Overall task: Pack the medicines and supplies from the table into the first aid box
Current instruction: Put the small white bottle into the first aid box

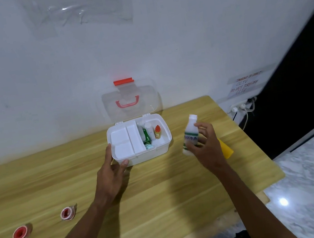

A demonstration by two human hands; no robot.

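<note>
Setting: wooden table (pixel 164 190) fills the lower frame, pushed against a white wall (pixel 20 79); marble floor at lower right.
Far left: two tape rolls with red cores lie on your table at lower left, one roll (pixel 21 233) near the edge of the frame, the other roll (pixel 68 213) just right of it, both well apart from the box.
Left hand (pixel 112 172): your fingers are spread, clasping the near left corner of the first aid box, thumb on its front wall.
Centre: first aid box (pixel 147 155) stands open, clear lid (pixel 129 102) upright against the wall, white tray (pixel 123 143) over its left half; a green packet (pixel 146 137) and a small red-capped bottle (pixel 157 132) sit in the right half.
Right hand (pixel 208 147): you have it closed around a white bottle (pixel 189 136), held tilted above the table just right of the box.
Behind that hand: a yellow item (pixel 226 148) lies on the table, partly hidden.
</note>
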